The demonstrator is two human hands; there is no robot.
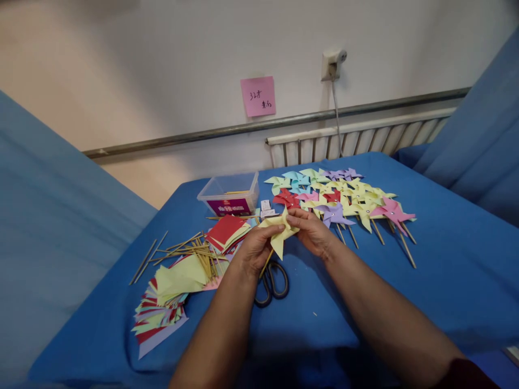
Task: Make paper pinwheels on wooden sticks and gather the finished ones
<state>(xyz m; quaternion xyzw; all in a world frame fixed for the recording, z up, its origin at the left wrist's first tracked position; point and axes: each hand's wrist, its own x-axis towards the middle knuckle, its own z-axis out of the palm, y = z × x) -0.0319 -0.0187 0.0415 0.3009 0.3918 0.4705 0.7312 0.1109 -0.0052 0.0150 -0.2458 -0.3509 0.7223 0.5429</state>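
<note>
Head-worn camera, looking forward and down: two bare hands meet over a table (324,310) covered in blue cloth. Between them, at the middle of the scene, is a pale yellow paper pinwheel (279,243), raised above the cloth. The left hand (256,247) pinches its left side, thumb on top; the right hand (311,231) has its fingertips closed on the right side, near the centre. A thin wooden stick (265,265) slants down beneath the pinwheel beside the left hand; whether it is fastened cannot be told. Black-handled scissors (287,282) lie just below, on the near side. To the left are loose sticks (206,259), a red-topped stack of paper (226,232) and a fan of coloured paper (158,319); farther back stands a clear plastic box (230,207). Finished pinwheels (333,214) crowd the far right. Pressing too hard could crease or tear the thin blades, slack fingers could let a fold spring open, and a low sweep could knock the scissors.
</note>
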